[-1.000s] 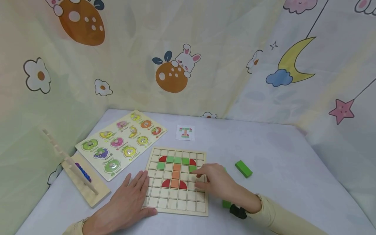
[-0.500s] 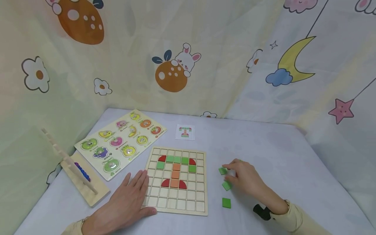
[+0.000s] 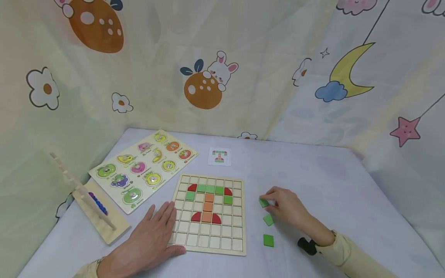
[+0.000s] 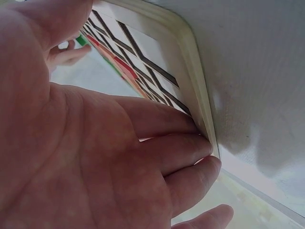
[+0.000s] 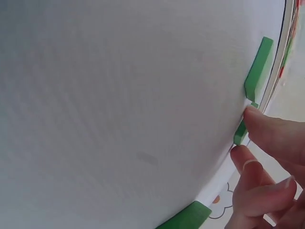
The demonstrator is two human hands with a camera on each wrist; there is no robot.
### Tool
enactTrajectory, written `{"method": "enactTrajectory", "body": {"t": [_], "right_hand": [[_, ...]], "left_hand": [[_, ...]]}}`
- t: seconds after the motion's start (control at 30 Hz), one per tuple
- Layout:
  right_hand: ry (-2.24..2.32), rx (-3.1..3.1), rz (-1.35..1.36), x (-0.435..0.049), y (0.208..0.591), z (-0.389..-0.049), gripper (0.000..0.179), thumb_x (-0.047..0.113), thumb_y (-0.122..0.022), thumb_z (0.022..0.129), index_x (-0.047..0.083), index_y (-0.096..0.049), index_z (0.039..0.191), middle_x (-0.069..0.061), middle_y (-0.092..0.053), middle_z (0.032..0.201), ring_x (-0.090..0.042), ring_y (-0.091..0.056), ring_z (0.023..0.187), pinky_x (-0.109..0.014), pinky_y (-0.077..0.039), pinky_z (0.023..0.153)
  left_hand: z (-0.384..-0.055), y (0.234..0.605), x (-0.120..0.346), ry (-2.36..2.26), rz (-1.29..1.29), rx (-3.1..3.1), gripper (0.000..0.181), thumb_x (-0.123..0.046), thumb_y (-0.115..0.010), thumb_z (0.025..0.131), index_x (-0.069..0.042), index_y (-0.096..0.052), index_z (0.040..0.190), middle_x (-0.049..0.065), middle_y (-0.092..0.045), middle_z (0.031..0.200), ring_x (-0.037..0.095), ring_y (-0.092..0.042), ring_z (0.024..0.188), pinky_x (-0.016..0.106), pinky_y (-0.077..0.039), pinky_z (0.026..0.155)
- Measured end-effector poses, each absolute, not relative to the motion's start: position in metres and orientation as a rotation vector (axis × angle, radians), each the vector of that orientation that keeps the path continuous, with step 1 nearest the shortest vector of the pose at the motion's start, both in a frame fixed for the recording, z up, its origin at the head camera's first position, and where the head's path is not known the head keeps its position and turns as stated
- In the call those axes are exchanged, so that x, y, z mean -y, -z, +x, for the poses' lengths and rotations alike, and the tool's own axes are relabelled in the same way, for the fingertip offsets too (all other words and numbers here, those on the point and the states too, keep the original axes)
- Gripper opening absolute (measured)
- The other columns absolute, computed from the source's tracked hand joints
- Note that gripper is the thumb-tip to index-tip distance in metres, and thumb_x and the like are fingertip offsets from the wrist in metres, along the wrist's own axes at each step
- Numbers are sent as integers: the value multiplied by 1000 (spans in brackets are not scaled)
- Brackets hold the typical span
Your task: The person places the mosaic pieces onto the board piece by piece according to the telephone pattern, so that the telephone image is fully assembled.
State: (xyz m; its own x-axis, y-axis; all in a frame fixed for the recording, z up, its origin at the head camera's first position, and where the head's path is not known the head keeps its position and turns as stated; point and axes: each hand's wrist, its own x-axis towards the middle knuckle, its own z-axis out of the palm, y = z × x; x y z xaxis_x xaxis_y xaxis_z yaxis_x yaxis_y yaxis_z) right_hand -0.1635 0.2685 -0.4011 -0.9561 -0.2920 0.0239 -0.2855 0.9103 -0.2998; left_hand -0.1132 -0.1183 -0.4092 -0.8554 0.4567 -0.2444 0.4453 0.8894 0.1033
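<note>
My left hand (image 3: 149, 235) lies flat with its fingers along the left edge of a wooden grid board (image 3: 231, 231); the left wrist view shows straight fingers (image 4: 183, 148) against the board's rim. The board carries red quarter-round tiles (image 3: 216, 219), green square tiles (image 3: 210, 189) and orange square tiles (image 3: 208, 207). Right of the board, my right hand (image 3: 288, 206) pinches a green square tile (image 3: 263, 202) between thumb and index finger, at the tabletop. Two more green squares (image 3: 268, 240) lie nearer me. Another green block (image 5: 188, 218), seen in the right wrist view, is hidden by the hand in the head view.
A small pattern card (image 3: 219, 156) lies beyond the board. At the back left is a fruit puzzle board (image 3: 146, 193). A wooden stand with blue beads (image 3: 98, 204) is at the far left. Printed cloth (image 3: 260, 96) hangs behind the table.
My right hand has left the board's right side and moved right to the loose green tiles, where its fingers have closed on the farthest square. The left hand stays in place.
</note>
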Motion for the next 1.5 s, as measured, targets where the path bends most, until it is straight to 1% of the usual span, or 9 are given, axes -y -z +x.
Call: {"method": "enactTrajectory", "body": {"t": [0.3, 0.47, 0.7, 1.0, 1.27, 1.4, 1.5], "right_hand": [[437, -3069, -502, -266, 404, -165, 29, 2, -86, 78, 7, -82, 106, -3, -74, 97, -6, -62, 73, -17, -47, 58], [411, -3080, -491, -265, 404, -163, 27, 4, -85, 79, 7, -82, 106, -2, -74, 95, -5, -59, 71, -18, -46, 58], [360, -3109, -454, -263, 404, -158, 25, 6, -85, 80, 8, -81, 105, -2, -73, 93, -11, -64, 76, -22, -49, 61], [401, -3114, -463, -259, 392, -154, 28, 7, -84, 82, 6, -80, 110, -2, -73, 95, -6, -57, 72, -18, -43, 57], [468, -3079, -621, -235, 381, -145, 29, 13, -85, 83, 9, -80, 111, -1, -72, 94, 2, -46, 60, -16, -39, 50], [531, -3024, -697, -215, 379, -142, 29, 16, -84, 85, 10, -80, 113, 1, -71, 94, 2, -43, 61, -16, -38, 52], [575, -2977, -792, -197, 378, -139, 28, 19, -82, 87, 10, -80, 114, 1, -71, 94, 0, -47, 66, -16, -40, 55]], "left_hand": [[-113, 410, 119, -84, 687, -2796, 109, -75, -62, 85, 6, -40, 153, 24, -33, 165, 41, -28, 155, 66, -19, 125], [-114, 410, 119, -87, 683, -2793, 109, -75, -62, 84, 6, -40, 153, 24, -34, 165, 42, -28, 155, 66, -18, 125], [-113, 410, 118, -84, 669, -2780, 108, -75, -63, 84, 5, -40, 154, 23, -33, 165, 41, -28, 156, 66, -18, 125], [-114, 410, 118, -77, 668, -2780, 109, -75, -62, 84, 5, -39, 154, 23, -33, 165, 41, -28, 156, 66, -18, 125], [-114, 411, 118, -100, 655, -2780, 109, -75, -63, 84, 5, -40, 154, 22, -33, 165, 41, -28, 156, 66, -17, 126], [-113, 411, 118, -96, 659, -2786, 108, -75, -63, 84, 5, -40, 154, 22, -34, 165, 41, -29, 155, 65, -18, 126], [-113, 411, 118, -84, 665, -2794, 108, -76, -62, 84, 5, -40, 153, 22, -34, 165, 41, -29, 155, 65, -18, 125]]}}
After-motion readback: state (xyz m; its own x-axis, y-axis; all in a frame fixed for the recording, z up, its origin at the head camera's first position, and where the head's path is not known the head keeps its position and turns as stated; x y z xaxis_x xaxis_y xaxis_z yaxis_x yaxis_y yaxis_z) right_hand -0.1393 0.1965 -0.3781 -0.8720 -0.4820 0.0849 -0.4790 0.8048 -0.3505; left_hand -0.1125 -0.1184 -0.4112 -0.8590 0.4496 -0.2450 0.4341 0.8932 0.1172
